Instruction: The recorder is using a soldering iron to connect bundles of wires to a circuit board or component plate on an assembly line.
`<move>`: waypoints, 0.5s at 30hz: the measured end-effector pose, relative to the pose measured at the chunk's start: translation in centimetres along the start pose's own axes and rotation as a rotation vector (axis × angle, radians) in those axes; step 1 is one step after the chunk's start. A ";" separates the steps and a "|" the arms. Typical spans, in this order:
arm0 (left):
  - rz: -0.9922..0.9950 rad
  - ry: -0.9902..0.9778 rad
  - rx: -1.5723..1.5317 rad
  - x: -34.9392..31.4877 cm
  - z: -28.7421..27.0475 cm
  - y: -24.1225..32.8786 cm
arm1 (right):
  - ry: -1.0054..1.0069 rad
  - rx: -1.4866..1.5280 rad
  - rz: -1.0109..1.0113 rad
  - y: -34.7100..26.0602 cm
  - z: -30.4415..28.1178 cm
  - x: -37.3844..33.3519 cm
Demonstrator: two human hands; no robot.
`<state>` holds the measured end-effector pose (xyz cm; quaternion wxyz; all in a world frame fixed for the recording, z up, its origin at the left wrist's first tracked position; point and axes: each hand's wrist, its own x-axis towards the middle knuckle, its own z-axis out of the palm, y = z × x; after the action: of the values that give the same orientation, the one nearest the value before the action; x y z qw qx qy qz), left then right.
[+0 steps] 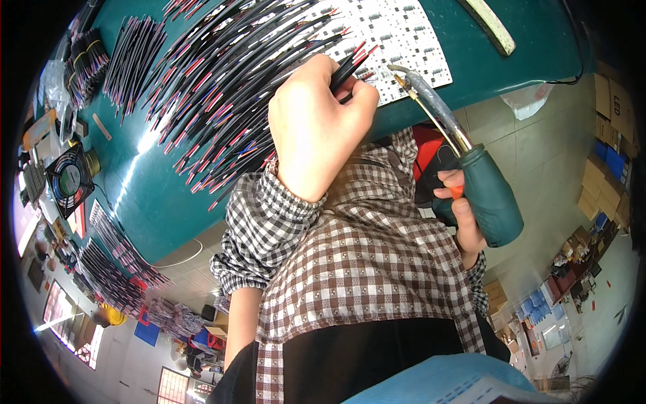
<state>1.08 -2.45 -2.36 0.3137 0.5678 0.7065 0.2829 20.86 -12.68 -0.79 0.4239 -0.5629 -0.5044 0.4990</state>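
My left hand is closed around black-sheathed cables near the board's front edge, with thumb and fingers pinched. Red wire ends stick out past its fingertips. Beneath them lies a white circuit board panel with rows of small components; many black cables fan out from it to the left. My right hand grips a dark green soldering gun, a finger at its orange trigger. Its metal tip points up and left, over the board's front right edge. The gun partly hides my right palm.
The green table carries cable bundles at the left and a small fan near its left edge. A dark curved strip with a pale face lies at the far right. Cardboard boxes stand beyond, on the right.
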 end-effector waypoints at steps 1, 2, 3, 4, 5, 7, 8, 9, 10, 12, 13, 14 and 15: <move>0.008 -0.012 0.023 0.0 -0.1 0.0 | -0.020 -0.015 -0.027 0.3 -0.2 0.0; 0.017 -0.023 0.047 0.0 -0.3 0.0 | -0.039 -0.029 -0.054 0.5 -0.4 -0.1; 0.017 -0.022 0.048 -0.1 -0.6 0.1 | -0.039 -0.028 -0.055 0.5 -0.7 -0.1; 0.026 -0.048 0.033 -0.1 -0.9 0.2 | -0.062 -0.029 -0.052 0.6 -0.9 -0.2; 0.035 -0.073 0.018 -0.1 -1.1 0.2 | -0.084 -0.031 -0.048 0.6 -1.1 -0.2; 0.109 -0.052 0.057 0.0 -0.9 0.0 | -0.051 -0.021 0.003 0.1 -0.9 -0.3; 0.155 -0.047 0.071 0.0 -0.7 0.0 | -0.021 -0.011 0.057 -0.1 -0.7 -0.3; 0.202 -0.042 0.085 0.1 -0.6 0.0 | -0.021 -0.010 0.057 -0.2 -0.7 -0.2; 0.197 -0.045 0.131 0.3 -0.5 -0.1 | -0.030 -0.021 0.045 -0.2 -0.6 0.0; 0.175 -0.046 0.138 0.5 -0.4 -0.1 | -0.039 -0.031 0.034 -0.1 -0.6 0.2; 0.152 -0.048 0.143 0.5 -0.3 -0.2 | -0.051 -0.021 0.041 -0.1 -0.6 0.2; 0.117 -0.037 0.149 0.5 -0.1 -0.1 | -0.062 -0.011 0.050 0.0 -0.6 0.2; 0.117 -0.040 0.150 0.3 0.1 0.0 | -0.060 -0.010 0.052 0.1 -0.7 0.1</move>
<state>1.14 -2.14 -2.49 0.2674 0.6355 0.6848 0.2358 21.55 -12.56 -0.81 0.3925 -0.5627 -0.5046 0.5241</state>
